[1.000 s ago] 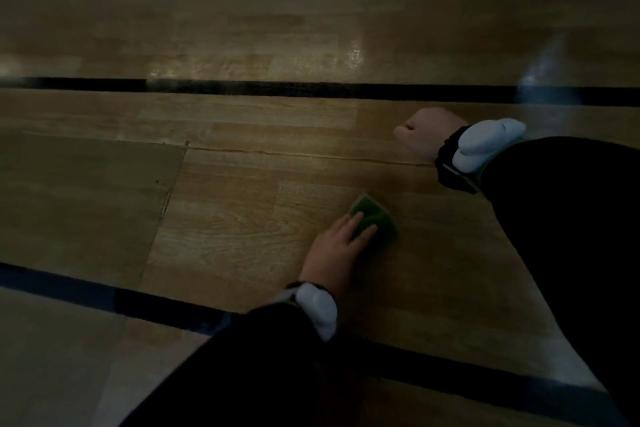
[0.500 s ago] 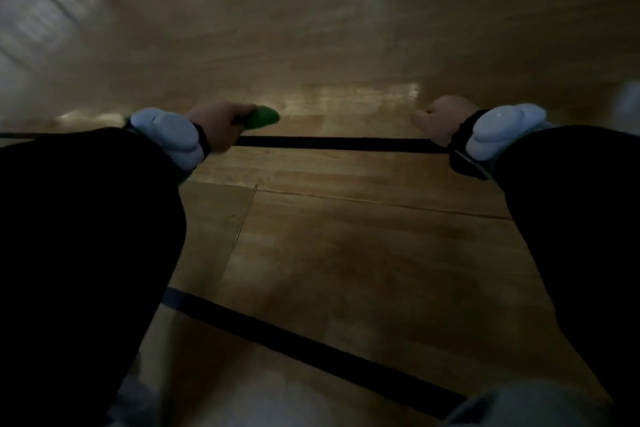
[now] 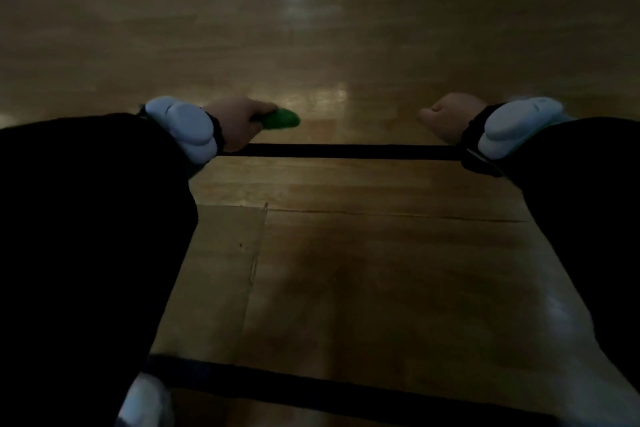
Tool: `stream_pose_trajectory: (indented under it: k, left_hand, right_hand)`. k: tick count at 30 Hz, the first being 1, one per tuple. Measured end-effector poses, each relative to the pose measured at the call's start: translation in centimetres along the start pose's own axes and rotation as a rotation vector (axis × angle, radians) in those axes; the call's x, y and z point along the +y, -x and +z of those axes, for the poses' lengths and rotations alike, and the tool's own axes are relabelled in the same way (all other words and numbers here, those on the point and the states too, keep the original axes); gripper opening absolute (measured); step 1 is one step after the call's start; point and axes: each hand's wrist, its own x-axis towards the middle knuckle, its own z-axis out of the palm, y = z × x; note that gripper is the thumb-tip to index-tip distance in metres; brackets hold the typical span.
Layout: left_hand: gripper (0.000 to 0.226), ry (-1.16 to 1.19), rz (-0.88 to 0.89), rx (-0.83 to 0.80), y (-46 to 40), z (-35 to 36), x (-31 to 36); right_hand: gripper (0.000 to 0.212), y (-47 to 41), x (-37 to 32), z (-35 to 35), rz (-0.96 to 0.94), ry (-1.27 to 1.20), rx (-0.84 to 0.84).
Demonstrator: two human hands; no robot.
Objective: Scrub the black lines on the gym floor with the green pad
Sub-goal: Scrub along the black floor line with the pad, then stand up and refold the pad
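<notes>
Just left of centre, the green pad (image 3: pixel 280 119) sticks out from the left hand (image 3: pixel 239 121), whose fingers curl round its near end, above and beyond the far black line (image 3: pixel 349 151). At centre right, the right hand (image 3: pixel 446 116) is balled into a fist holding nothing. White wrist devices (image 3: pixel 183 128) sit on both black sleeves (image 3: pixel 86 218). A second black line (image 3: pixel 311 388) crosses the wooden gym floor (image 3: pixel 381 253) at the bottom.
</notes>
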Motion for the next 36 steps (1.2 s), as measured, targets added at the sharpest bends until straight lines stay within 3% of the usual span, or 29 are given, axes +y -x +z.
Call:
stream_pose_trajectory:
  k: [11,17,24,36]
  left_hand:
    - [0.049,0.067,0.242,-0.12,-6.9,5.2,-15.1]
    - [0.047,0.133,0.323,-0.079,-8.2,3.8,-15.5]
    - [0.047,0.229,0.373,-0.016,-7.9,1.2,-11.5]
    - [0.049,0.279,0.263,0.06,-3.6,-5.7,-10.5]
  right_hand:
    - [0.053,-3.5,-15.2,6.6,0.088,0.092,0.031]
    - [0.054,-2.8,-18.9,4.6,0.116,0.12,0.063]
    - [0.052,-2.4,-19.7,0.3,0.08,0.145,0.092]
    - [0.051,-4.0,-22.7,-5.3,-0.118,0.069,0.032]
